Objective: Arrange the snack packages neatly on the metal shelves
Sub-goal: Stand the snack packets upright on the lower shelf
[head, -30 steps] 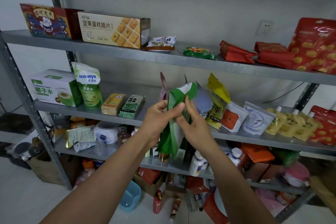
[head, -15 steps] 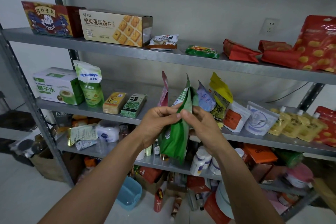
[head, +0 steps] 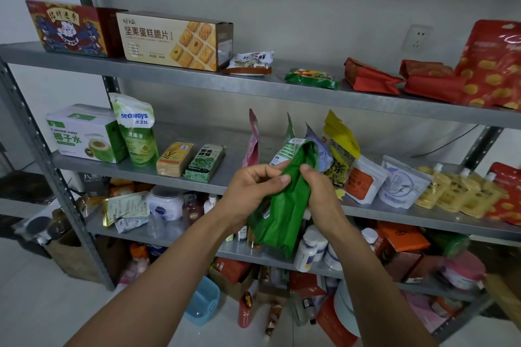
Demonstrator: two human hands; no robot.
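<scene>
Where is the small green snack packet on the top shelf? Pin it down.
In the head view, the green snack packet lies flat on the top shelf, right of centre, between a white packet and a red bag.

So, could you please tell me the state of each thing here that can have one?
Green pouch: off the shelf, held in both hands.
Left hand: gripping the pouch.
Right hand: gripping the pouch.
Biscuit box: lying on its long side.
Yellow bag: upright.

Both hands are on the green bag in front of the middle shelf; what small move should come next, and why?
Probably stand the crumpled green foil bag, pinched by left hand and right hand, beside the pink pouch among upright pouches.
</scene>
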